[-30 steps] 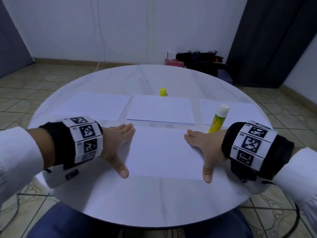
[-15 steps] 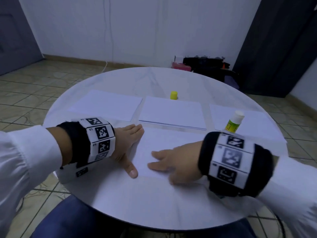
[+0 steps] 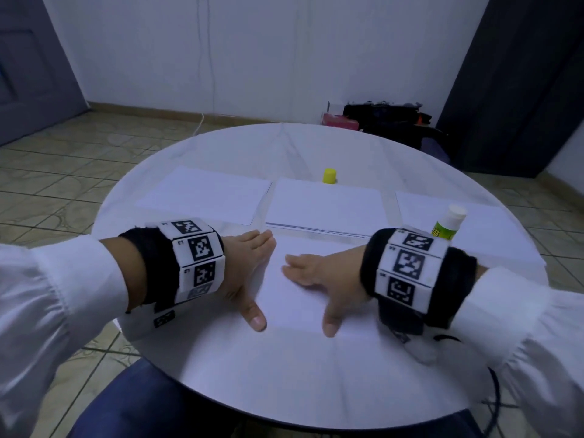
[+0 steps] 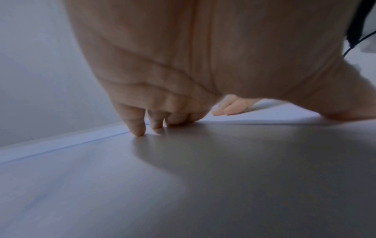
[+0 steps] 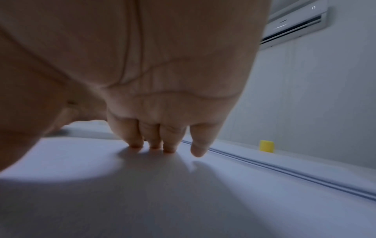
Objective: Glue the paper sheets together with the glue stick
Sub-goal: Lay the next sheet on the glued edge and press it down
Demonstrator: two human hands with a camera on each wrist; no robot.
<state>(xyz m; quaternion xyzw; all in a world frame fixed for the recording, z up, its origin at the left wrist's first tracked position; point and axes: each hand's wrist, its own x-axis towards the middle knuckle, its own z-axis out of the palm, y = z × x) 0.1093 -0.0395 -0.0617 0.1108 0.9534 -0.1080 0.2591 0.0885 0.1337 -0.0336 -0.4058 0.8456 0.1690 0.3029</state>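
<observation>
On the far left of the table (image 3: 221, 368) lies one sheet (image 3: 205, 197), flat and untouched. Nearer you, your left hand (image 3: 249, 263) lies flat with straight fingers, pinning the left edge of the near sheet (image 3: 297, 308); the left wrist view shows its fingertips (image 4: 138, 130) bearing down right at that edge. Beyond it sits the middle stack (image 3: 325, 207), with the yellow cap (image 3: 329, 176) standing just behind its far edge.

Your right hand (image 3: 325, 279) is also spread flat, holding nothing, its fingers (image 5: 154, 141) pressed on the middle of the near sheet, thumb at the near edge. To the right, the glue stick (image 3: 448, 222) stands upright and uncapped on the right-hand sheet (image 3: 442, 210), just beyond your right wrist.

You look to be at the pressing step: smoothing the near sheet so it bonds to whatever lies under it, though the pictures don't show a second layer or any glue line. Next, judge whether the edges are seated; if so, free the right hand and reach back for the glue stick without tipping it, keeping the left hand down so the paper doesn't skid.
</observation>
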